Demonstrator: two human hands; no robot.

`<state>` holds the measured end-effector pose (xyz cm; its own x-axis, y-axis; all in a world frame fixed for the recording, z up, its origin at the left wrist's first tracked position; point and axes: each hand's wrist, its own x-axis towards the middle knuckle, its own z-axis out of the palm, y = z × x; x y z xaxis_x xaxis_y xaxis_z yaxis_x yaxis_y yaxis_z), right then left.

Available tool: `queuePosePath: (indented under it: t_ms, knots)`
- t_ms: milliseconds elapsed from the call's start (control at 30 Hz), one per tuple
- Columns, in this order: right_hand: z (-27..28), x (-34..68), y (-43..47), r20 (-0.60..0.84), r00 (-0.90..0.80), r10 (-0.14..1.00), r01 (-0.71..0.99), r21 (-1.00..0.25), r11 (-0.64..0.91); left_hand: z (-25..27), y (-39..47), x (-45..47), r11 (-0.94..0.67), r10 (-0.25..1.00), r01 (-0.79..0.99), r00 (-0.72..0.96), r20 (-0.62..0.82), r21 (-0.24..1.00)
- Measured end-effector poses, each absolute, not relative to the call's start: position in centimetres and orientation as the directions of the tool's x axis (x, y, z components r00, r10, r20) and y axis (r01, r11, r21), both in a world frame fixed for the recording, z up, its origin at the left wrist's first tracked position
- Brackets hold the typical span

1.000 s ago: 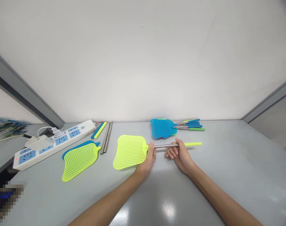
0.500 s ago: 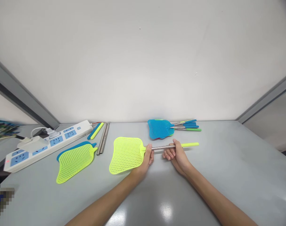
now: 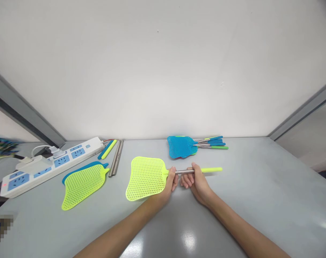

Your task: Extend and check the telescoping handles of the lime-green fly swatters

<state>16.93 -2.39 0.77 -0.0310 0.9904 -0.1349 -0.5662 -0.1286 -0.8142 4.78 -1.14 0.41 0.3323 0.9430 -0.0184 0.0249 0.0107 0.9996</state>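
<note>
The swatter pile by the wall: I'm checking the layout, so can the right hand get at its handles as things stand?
Likely yes, once it lets go: the right hand holds the yellow-green swatter, but nothing appears to block the way to the pile's handles.

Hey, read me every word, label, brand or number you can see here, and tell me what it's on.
No readable text anywhere.
Yellow fly swatter in the hands: no lettering visible.
Power strip: any print is too small to read.
Metal tubes: any marks are too small.
Colourful bundle, far left: too blurred.
</note>
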Motion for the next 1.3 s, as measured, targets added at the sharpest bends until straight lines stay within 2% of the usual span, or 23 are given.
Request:
queuePosePath:
  t_ms: [733, 867, 1067, 1300]
  knots:
    - [1.1, 16.5, -2.9, -0.185, -0.061, 0.981, -0.583, -0.791, -0.185, 0.4, -1.2, 5.0, 0.030, 0.958, 0.048, 0.283, -0.042, 0.998]
    - [1.1, 16.7, -3.0, -0.144, -0.115, 0.983, -0.611, -0.770, -0.184, 1.0, -1.4, 5.2, 0.059, 0.964, 0.028, 0.257, -0.064, 0.998]
    - [0.6, 16.9, -2.9, -0.103, -0.170, 0.980, -0.548, -0.817, -0.180, 1.6, -1.4, 5.1, 0.109, 0.949, -0.087, 0.306, -0.078, 0.990]
    - [0.6, 17.0, -2.9, -0.037, -0.204, 0.978, -0.502, -0.854, -0.137, 1.4, -1.3, 4.6, 0.046, 0.915, 0.026, 0.400, -0.052, 0.999]
